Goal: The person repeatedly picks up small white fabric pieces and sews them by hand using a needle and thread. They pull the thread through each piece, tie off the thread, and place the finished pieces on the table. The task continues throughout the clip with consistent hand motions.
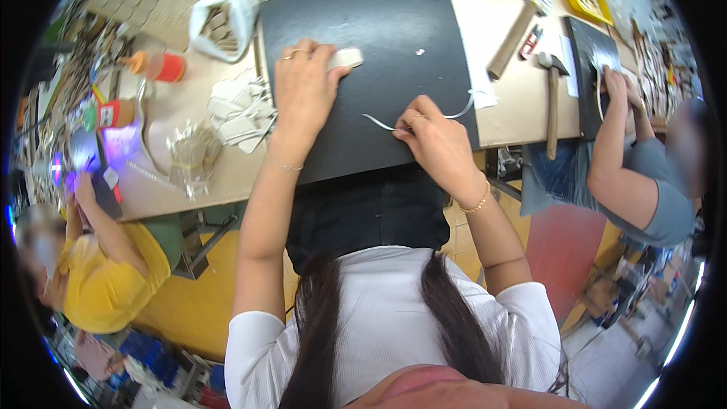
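Observation:
A thin white strip (379, 122) runs over the black work mat (363, 15), pinched in the fingers of my right hand (438, 140). Its free end curves out to the left, and the other end passes toward the mat's right edge. My left hand (307, 83) is closed on a small off-white block (347, 59), with thumb and fingers at the block's left end. Left of the mat, near my left wrist, lies a pile of flat white pieces (238, 112). A tiny pale scrap (419, 51) rests on the mat.
Two hammers (556, 68) (515, 34) and red snips (531, 42) lie to the right. A white bag of brown pieces (221, 26), glue bottles (159, 67) and a clear plastic bag (191, 151) stand left. Co-workers (113, 273) (644, 174) sit on both sides.

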Motion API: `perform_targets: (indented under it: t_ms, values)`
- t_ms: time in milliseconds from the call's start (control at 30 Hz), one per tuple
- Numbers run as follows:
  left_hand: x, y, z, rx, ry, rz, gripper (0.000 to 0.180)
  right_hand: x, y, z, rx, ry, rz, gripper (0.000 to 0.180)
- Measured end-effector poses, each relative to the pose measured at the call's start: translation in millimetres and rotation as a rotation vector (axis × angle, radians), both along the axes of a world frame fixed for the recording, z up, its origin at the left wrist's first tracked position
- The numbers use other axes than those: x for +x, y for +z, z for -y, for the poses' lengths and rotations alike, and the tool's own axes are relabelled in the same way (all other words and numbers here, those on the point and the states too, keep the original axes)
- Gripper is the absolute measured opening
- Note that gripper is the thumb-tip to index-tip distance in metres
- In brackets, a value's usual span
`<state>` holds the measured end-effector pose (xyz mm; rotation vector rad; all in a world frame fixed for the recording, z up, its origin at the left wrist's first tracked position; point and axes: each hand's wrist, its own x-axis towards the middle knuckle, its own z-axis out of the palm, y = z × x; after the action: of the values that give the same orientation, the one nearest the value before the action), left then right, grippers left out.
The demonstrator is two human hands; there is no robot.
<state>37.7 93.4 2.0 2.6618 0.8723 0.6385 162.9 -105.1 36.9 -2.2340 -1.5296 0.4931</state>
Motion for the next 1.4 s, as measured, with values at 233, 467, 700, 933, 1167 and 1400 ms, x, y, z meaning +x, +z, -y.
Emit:
perform_targets:
  t_ms: [233,467,700,933,1167,1400]
  values:
    - [-6,13,18,-0.142,-0.05,0.091,0.011,8,4,2,0.231,-0.156,-0.209,0.01]
    - [-41,9,44,-0.095,-0.102,0.085,0.024,23,8,2,0.307,-0.292,-0.386,0.011]
    - [-33,0,43,-0.071,-0.102,0.025,0.041,19,5,-3,0.329,-0.331,-0.355,0.016]
    - [-29,3,44,-0.041,-0.061,-0.013,0.023,19,2,-1,0.35,-0.34,-0.349,0.016]
    - [-29,17,34,-0.076,-0.164,-0.058,0.013,15,1,-7,0.402,-0.315,-0.36,0.012]
    - [-48,28,47,-0.073,-0.245,-0.043,0.017,14,-4,-6,0.527,-0.2,-0.195,0.013]
